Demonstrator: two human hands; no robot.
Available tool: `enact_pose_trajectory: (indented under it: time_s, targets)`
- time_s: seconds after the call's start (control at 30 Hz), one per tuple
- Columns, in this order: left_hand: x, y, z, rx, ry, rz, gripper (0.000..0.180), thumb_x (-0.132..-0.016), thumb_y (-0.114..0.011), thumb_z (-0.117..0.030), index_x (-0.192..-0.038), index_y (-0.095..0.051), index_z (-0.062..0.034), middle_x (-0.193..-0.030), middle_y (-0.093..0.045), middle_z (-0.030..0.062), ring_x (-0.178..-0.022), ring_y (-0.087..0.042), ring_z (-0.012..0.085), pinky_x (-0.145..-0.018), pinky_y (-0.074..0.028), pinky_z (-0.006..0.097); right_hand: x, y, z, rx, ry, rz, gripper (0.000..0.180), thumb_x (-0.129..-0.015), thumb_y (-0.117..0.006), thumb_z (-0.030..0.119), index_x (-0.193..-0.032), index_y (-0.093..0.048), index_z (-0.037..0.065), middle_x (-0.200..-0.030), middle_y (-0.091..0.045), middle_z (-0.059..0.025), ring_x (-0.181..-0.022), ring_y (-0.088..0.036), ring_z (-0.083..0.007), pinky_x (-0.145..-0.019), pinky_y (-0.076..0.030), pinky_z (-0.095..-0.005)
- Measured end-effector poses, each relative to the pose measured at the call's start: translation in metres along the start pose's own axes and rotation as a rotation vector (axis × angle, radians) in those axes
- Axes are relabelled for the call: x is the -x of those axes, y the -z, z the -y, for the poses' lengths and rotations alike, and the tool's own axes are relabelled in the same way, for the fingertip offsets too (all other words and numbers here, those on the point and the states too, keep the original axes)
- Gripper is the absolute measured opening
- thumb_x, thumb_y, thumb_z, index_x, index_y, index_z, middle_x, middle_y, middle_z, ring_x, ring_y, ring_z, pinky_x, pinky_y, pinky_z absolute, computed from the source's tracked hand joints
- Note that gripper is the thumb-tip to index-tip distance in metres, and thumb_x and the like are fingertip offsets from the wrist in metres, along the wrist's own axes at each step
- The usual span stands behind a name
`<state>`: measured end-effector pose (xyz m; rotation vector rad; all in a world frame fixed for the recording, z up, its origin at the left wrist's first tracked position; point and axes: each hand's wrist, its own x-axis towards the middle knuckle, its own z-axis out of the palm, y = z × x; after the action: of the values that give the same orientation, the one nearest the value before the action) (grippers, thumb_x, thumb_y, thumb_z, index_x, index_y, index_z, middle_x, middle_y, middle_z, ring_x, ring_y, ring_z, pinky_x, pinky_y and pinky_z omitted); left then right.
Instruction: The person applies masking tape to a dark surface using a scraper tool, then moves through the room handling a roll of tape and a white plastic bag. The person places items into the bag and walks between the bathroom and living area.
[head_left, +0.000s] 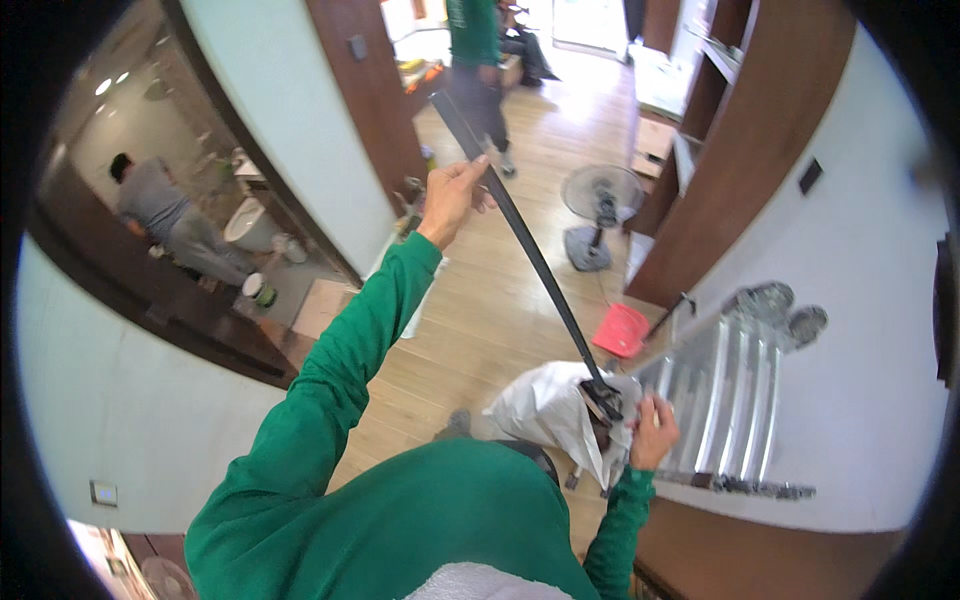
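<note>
My left hand [456, 196] is closed round the upper part of a long, straight black pole [538, 257], which slants down to the right. The pole's lower end, with a dark piece on it, reaches into the mouth of a white sack [540, 405]. What that end rests on inside the sack is hidden. At the right side of the mouth, my right hand [655, 432] pinches the sack's rim with bent fingers. The sack stands on the wood floor just in front of my body.
A folding metal ladder [715, 405] leans by the right wall. Beyond the sack lie a red dustpan [621, 330] and a standing fan [602, 205]. One person [472, 45] stands ahead in green; another person [182, 215] bends in the bathroom at left, near a toilet [252, 225].
</note>
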<state>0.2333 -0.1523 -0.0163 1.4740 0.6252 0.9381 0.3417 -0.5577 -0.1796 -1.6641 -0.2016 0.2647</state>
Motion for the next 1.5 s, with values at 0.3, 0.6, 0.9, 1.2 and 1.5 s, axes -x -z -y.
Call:
enact_pose_trajectory:
  time_s: [0.3,0.6,0.9,1.2,1.5]
  targets:
    - [-0.036,0.168,-0.011,-0.501,-0.153,-0.204,0.037,-0.093,-0.055,-0.034,-0.109,-0.063,-0.0010,-0.090,-0.067,0.0118,-0.069,-0.068,0.0201,-0.061,-0.054,0.031,0.035,0.026,-0.093,-0.026,-0.268,0.088,0.029,-0.090,-0.062,0.021,-0.108,-0.066,-0.001,-0.087,-0.068,-0.0118,-0.065,-0.062,-0.0118,-0.050,-0.048,-0.0236]
    - [-0.003,0.183,0.051,-0.434,0.048,-0.246,0.042,-0.093,-0.059,-0.031,-0.117,-0.062,0.0029,-0.095,-0.063,0.0124,-0.071,-0.058,0.0168,-0.066,-0.050,0.028,0.139,0.107,-0.150,0.430,-0.510,-0.265,0.045,-0.083,-0.051,0.021,-0.124,-0.053,0.002,-0.104,-0.062,-0.0287,-0.096,-0.059,-0.0444,-0.087,-0.046,-0.0492]
    - [-0.055,0.116,0.101,-0.380,-0.021,0.144,0.042,-0.095,-0.057,-0.034,-0.115,-0.063,0.0023,-0.099,-0.066,0.0091,-0.079,-0.060,0.0143,-0.064,-0.046,0.025,0.165,0.300,-0.078,0.781,-0.821,-0.727,0.091,-0.080,-0.049,0.021,-0.147,0.008,0.000,-0.097,-0.065,-0.0306,-0.090,-0.062,-0.0440,-0.083,-0.049,-0.0474]
    - [-0.043,0.087,0.097,-0.438,-0.124,0.309,0.036,-0.098,-0.052,-0.030,-0.113,-0.065,-0.0007,-0.096,-0.068,0.0114,-0.071,-0.060,0.0129,-0.061,-0.049,0.025,0.186,0.190,-0.094,0.050,-0.726,-0.493,0.039,-0.090,-0.043,0.008,-0.127,-0.053,0.002,-0.074,-0.063,-0.0126,-0.049,-0.057,-0.0152,-0.042,-0.045,-0.0289]
    - [0.048,0.082,0.087,-0.717,-0.044,0.157,0.033,-0.096,-0.057,-0.032,-0.088,-0.066,-0.0012,-0.065,-0.060,0.0029,-0.059,-0.052,0.0074,-0.055,-0.039,0.023,0.042,0.019,-0.217,-0.167,-0.575,-0.246,0.037,-0.088,-0.062,0.033,-0.101,-0.067,-0.001,-0.079,-0.065,-0.0090,-0.056,-0.060,-0.0156,-0.049,-0.047,-0.0293]
